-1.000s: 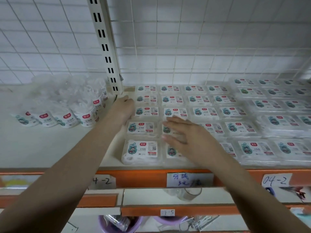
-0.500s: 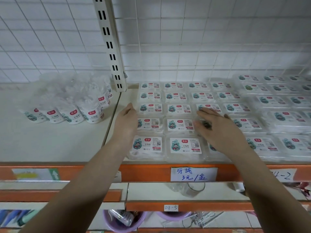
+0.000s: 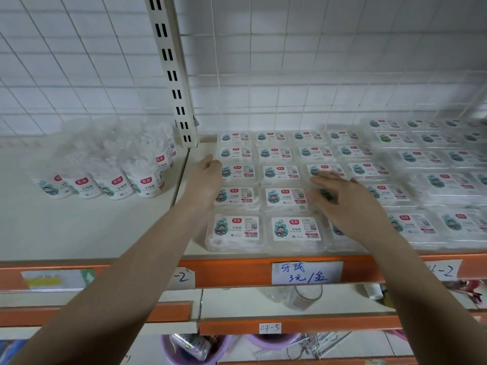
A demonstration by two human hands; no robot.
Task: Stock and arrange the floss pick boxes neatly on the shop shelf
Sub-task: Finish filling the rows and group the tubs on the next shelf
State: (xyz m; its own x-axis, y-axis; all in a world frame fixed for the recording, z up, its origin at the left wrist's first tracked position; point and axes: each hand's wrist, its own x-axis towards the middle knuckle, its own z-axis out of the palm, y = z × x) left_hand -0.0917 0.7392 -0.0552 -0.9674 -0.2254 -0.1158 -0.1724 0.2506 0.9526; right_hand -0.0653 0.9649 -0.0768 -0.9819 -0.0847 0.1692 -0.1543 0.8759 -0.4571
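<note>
A: From the head camera, where are the floss pick boxes (image 3: 286, 197)?

B: Lying flat in rows on the shelf (image 3: 89, 227), filling it from the centre out to 3 o'clock, labels up. The far right ones are blurred.

A: And the left hand (image 3: 204, 180)?

B: At the left edge of the block, about 10 o'clock from the front corner box. Its fingers (image 3: 212, 160) lie straight against the side of the outer column, holding nothing.

A: The right hand (image 3: 347, 204)?

B: Spread flat, palm down, on top of the third column, fingers extended toward 10 o'clock, gripping nothing.

A: Anything else?

B: Bagged floss packs (image 3: 123, 169) at 9 o'clock, beyond the slotted upright (image 3: 174, 75), and a handwritten price tag (image 3: 307, 272) on the orange rail (image 3: 232, 271).
</note>
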